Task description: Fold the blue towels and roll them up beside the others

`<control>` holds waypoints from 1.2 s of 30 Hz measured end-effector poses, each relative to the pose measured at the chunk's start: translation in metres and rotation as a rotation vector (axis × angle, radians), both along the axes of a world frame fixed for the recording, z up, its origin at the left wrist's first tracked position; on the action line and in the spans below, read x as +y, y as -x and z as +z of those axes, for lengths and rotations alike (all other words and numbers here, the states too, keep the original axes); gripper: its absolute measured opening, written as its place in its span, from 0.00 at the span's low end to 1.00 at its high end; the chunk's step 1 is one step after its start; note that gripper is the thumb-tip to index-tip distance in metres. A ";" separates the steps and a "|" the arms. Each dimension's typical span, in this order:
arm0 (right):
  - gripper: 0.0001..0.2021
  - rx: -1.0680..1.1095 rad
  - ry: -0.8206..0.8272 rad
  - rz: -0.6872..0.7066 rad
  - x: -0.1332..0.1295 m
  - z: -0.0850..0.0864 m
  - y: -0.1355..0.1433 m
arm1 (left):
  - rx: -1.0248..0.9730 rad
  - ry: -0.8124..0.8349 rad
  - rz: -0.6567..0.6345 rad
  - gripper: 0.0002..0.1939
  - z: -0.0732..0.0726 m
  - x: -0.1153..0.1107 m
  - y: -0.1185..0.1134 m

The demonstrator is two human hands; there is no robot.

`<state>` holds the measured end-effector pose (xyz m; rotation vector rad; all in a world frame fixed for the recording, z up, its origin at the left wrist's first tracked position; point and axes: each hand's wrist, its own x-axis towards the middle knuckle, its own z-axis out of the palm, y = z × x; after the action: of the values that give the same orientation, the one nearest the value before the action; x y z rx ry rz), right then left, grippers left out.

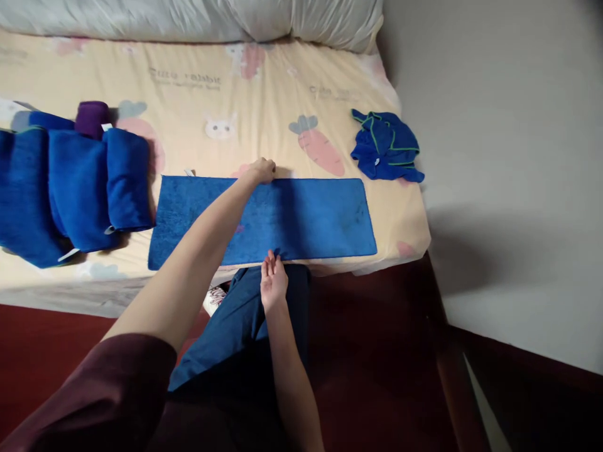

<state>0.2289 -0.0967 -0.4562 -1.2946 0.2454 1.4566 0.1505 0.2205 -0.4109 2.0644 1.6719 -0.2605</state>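
A blue towel [325, 216] lies flat as a long rectangle along the bed's near edge, with a small white tag at its far side. My left hand [264, 170] reaches across it, fingers curled closed at the middle of the far edge. Directly opposite, my right hand [274, 279] is palm-up at the near edge, its fingertips pinching the cloth, which puckers slightly there. Both hands are on the same towel, roughly in line across its width.
Several folded blue towels [78, 182] are lined up at left, with a rolled purple cloth [92, 119] behind them. A crumpled blue cloth with green edging [389, 147] lies at right. A grey-white quilt [198, 19] runs along the back of the bed [188, 119]; a wall [509, 157] stands right.
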 end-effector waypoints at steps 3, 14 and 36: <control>0.11 0.044 0.009 -0.064 0.001 0.006 0.003 | 0.010 0.065 0.032 0.30 0.004 0.007 -0.003; 0.10 -0.020 0.000 -0.107 -0.013 0.009 0.004 | -0.213 0.080 0.170 0.23 0.013 0.009 -0.001; 0.27 -1.080 -0.274 -0.151 -0.023 0.069 -0.062 | -1.016 -0.151 0.299 0.07 0.140 -0.069 0.045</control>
<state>0.2910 -0.1194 -0.3876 -1.5974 -0.5415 0.4911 0.1056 0.1510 -0.2709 1.5368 1.2940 0.8868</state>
